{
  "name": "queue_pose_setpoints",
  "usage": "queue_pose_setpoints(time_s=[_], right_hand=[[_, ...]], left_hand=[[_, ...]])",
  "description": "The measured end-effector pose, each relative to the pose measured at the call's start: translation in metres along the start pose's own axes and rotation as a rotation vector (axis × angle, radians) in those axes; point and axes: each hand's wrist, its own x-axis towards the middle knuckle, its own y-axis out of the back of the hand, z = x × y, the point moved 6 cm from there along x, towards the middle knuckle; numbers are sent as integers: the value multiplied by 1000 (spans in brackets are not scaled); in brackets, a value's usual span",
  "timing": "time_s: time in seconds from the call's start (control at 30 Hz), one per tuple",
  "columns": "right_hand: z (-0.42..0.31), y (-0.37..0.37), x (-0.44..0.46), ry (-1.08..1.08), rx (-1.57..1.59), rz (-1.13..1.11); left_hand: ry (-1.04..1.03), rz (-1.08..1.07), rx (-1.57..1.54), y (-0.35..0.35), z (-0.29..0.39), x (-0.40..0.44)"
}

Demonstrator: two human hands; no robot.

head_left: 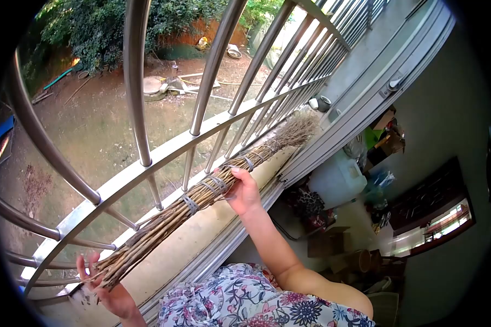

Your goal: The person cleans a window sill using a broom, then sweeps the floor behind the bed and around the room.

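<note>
A twig broom (202,191) slants across the window ledge, its bushy brush end (297,131) pointing up and to the right. Grey ties bind its sticks in several places. My right hand (244,191) is closed around the bound middle, thumb on top. At the lower left, my left hand (112,294) is at the loose stick ends, touching them, its fingers stretched out and apart. Part of that hand is hidden behind the sticks.
Metal window bars (202,82) run along the outer side of the ledge (174,240). A sliding window frame (376,92) borders the inner side. A small dark pot (323,103) stands at the far end. Indoors are a whitish plastic jug (338,182) and cardboard boxes (329,242).
</note>
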Motion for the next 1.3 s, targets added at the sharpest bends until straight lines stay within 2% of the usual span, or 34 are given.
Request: queue_pose_setpoints(time_s=[0.1,0.17,0.23,0.33,0.37,0.4,0.43,0.47,0.5,0.57,0.63,0.7,0.73,0.8,0.9,0.97,1.07,1.1,1.13,1.17,1.23,1.27,1.3], right_hand=[[8,14,2,-67,-73,131],[18,10,-1,-178,-119,97],[19,12,3,-202,-102,114],[-15,38,29,-13,-149,296],[-38,60,53,65,-200,333],[-67,78,71,150,-231,457],[-92,108,92,116,-334,542],[-109,139,119,97,-259,444],[-117,119,108,137,-219,489],[-124,88,95,182,-250,289],[-117,68,81,171,-260,184],[-104,59,72,205,-263,242],[-95,70,74,195,-296,239],[-72,65,65,126,-293,215],[-50,48,42,74,-239,138],[-39,44,26,31,-191,88],[-13,60,12,-86,-261,45],[-10,55,1,-72,-253,7],[-5,36,-14,-99,-250,-13],[2,36,-22,-135,-195,-49],[10,9,-45,-128,-227,-52],[14,3,-53,-169,-233,-167],[21,4,-57,-184,-243,-196]], left_hand=[[112,19,121,27,-23,-6],[37,201,190,45,-11,-4],[-17,168,158,44,0,0],[-26,-32,293,-41,-4,9],[39,-144,302,-55,-31,10],[286,-377,346,-88,-55,12],[322,-469,279,-113,-85,8],[355,-448,186,-126,-104,4],[374,-427,86,-135,-114,7],[215,-363,13,-132,-96,20],[69,-390,55,-115,-86,25],[105,-345,218,-93,-87,21],[100,-348,222,-79,-88,16],[239,-274,155,-48,-93,8],[106,-212,298,-22,-64,-9],[119,-264,326,-2,-56,-25],[49,-135,227,14,-35,-46],[70,-78,162,14,-28,-47],[141,-119,153,22,-22,-48],[143,-14,63,33,-17,-55],[136,50,-14,41,0,-69],[159,32,-24,42,11,-77],[75,96,-45,46,15,-90]])
